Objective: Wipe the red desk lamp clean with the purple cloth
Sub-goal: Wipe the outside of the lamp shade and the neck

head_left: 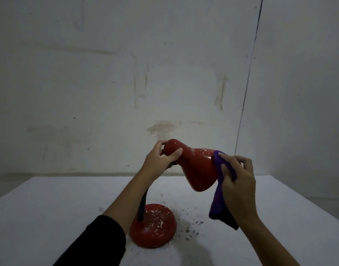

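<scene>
Left hand (161,157) gripped the narrow rear end of the red desk lamp (193,166): thumb curled over the near side of the rounded cap, fingers wrapped round its far side. Black sleeve (95,242) pushed up the left forearm.

Lamp shade (198,169) sat between the two hands, tilted, wide mouth pointing down and toward the right hand. White flecks showed along the shade's top, just left of the right hand's fingertips.

Right hand (237,177) pinched the purple cloth (221,196) against the shade's rim, thumb on the near face of the cloth, fingers curled over its top. The rest of the cloth hung loose below the hand, its lower corner clear of the counter (49,208).

Dark flexible neck (142,206) dropped from under the left hand, partly hidden behind the left forearm, to the round red base (155,227). Base stood on the counter, below and between the hands, speckled white. Dark specks (189,223) lay scattered on the counter under the right hand, just beside the base.
</scene>
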